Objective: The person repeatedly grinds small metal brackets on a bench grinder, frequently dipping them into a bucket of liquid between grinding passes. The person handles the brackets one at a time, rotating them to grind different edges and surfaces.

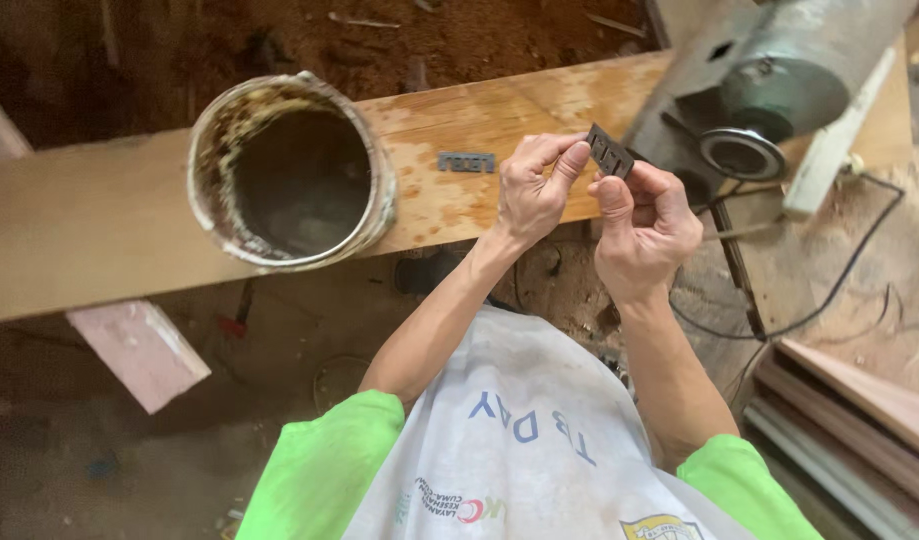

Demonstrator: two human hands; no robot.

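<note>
Both hands are raised over the near edge of a long wooden plank. Between them is a small dark flat metal piece with slots, tilted on edge. My left hand pinches its left side with thumb and forefinger. My right hand grips it from below and the right. A second small grey metal piece lies flat on the plank just left of my left hand.
A large open tin can, stained and crusted inside, stands on the plank at the left. A grey power tool with a round disc rests at the top right, its black cable trailing over sawdust. Stacked boards lie at the lower right.
</note>
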